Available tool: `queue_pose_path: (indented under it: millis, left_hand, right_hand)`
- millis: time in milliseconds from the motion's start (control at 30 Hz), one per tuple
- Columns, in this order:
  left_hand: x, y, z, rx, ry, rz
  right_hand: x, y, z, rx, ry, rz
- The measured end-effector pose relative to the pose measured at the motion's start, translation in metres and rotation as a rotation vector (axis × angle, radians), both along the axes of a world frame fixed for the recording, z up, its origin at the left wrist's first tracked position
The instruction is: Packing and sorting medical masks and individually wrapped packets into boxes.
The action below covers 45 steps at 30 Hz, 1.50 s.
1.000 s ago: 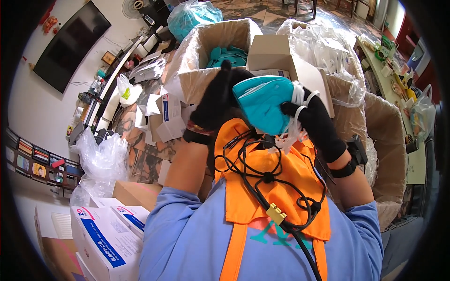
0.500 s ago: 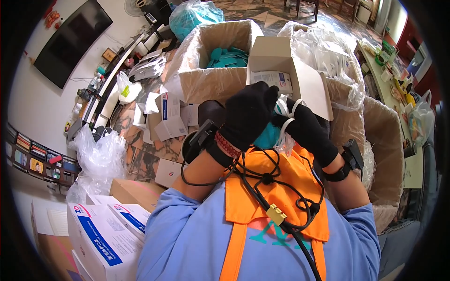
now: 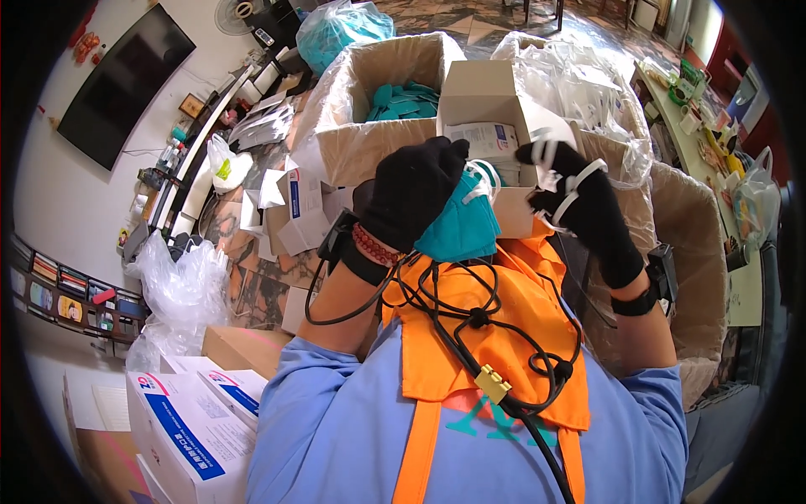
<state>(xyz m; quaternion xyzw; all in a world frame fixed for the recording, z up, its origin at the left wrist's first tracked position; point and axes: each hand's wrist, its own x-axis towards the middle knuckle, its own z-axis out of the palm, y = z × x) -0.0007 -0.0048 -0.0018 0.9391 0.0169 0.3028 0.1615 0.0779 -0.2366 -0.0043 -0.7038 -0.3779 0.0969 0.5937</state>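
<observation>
My left hand (image 3: 416,186), in a black glove, is closed on a small stack of teal face masks (image 3: 462,225), held upright in front of my chest. White ear loops (image 3: 483,178) stick out at the stack's upper right. To the right, my black-gloved right hand (image 3: 583,206) is apart from the masks with its fingers spread. White elastic bands (image 3: 581,181) are looped around its fingers; the fingertips are slightly blurred. Just beyond both hands stands an open white carton (image 3: 477,91) with packed white pouches (image 3: 487,139) inside.
Lined bins stand ahead: one (image 3: 369,151) holds loose teal masks (image 3: 403,102), another (image 3: 579,92) clear plastic. Opened cartons (image 3: 298,210) lie at left on the floor. Closed white boxes (image 3: 189,420) are stacked by my left elbow. Black cables (image 3: 478,319) hang over my orange apron.
My hands have moved apart: the right has drawn away to the right with the white bands on its fingers. The left has shifted slightly left with the masks, which now show more fully.
</observation>
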Motion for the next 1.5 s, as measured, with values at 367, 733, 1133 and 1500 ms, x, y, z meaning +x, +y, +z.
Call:
queue_pose_path:
  millis: [367,733,1133,1500]
  left_hand:
    - [-0.001,-0.012,-0.04,0.277,0.062,-0.321]
    - [-0.04,-0.043,-0.031,0.454,0.151,-0.283]
    - [-0.041,-0.042,-0.028,0.512,0.171,-0.261]
    - [-0.016,-0.027,-0.028,0.281,0.193,-0.103]
  right_hand:
    - [-0.043,0.019,-0.028,-0.066,-0.186,-0.071]
    - [-0.054,0.014,-0.044,-0.387,-0.542,-0.142]
    - [-0.053,0.019,-0.044,-0.393,-0.621,-0.163]
    - [-0.033,0.011,-0.016,0.037,-0.189,0.153]
